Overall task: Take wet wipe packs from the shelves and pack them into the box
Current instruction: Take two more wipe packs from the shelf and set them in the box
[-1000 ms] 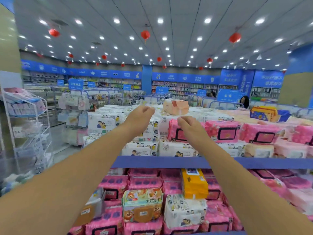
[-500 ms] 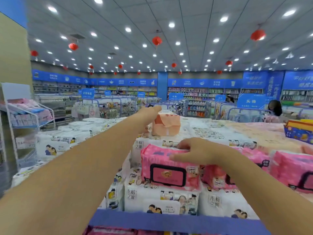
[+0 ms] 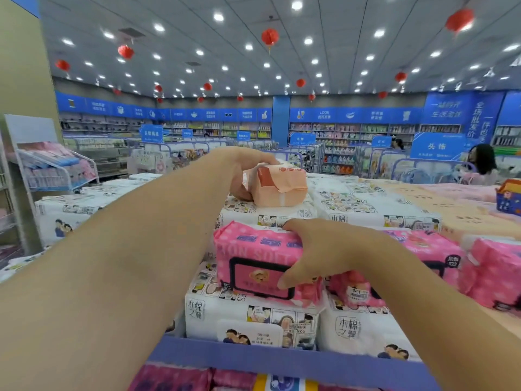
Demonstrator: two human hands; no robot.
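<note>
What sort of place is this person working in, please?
Most likely a large household-goods shop: wet wipe packs stacked on a display shelf, blue aisle signs, and wall shelving full of goods behind. The left hand grips an orange pack, the right hand a pink pack.

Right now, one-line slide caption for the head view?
Left grip holds an orange pack, right grip holds a pink pack, both atop stacked white packs on a store shelf.

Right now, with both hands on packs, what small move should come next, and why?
Probably lift both packs straight up. The left hand grips the orange pack and the right hand grips the pink pack; white packs lie beneath them, and no box is in view.
</note>
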